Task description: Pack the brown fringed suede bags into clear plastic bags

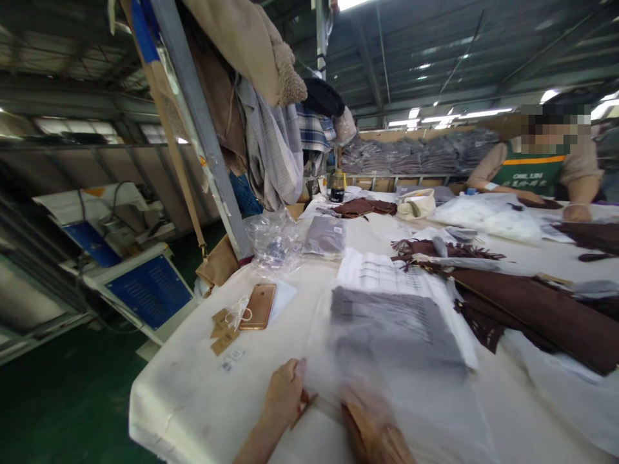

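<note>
A folded grey garment (387, 322) lies in a clear plastic bag (449, 412) on the table in front of me. My left hand (285, 390) is closed at the bag's near left edge, with thumb and fingers pinching the plastic. Just below those fingers is a small brown sliver that I cannot make out. My right hand (370, 419) is at the bag's near end, seemingly behind or inside the clear film. Motion smears its fingers, so their hold is unclear. White printed sheets (370, 267) stick out from under the bag.
Left of the bag lie a phone (258, 306), brown tags (224, 335) and a barcode sticker (226, 365). Dark brown fringed garments (532, 303) cover the right side. A metal post (203, 129) with hanging clothes rises at the left edge. A co-worker (536, 167) stands across the table.
</note>
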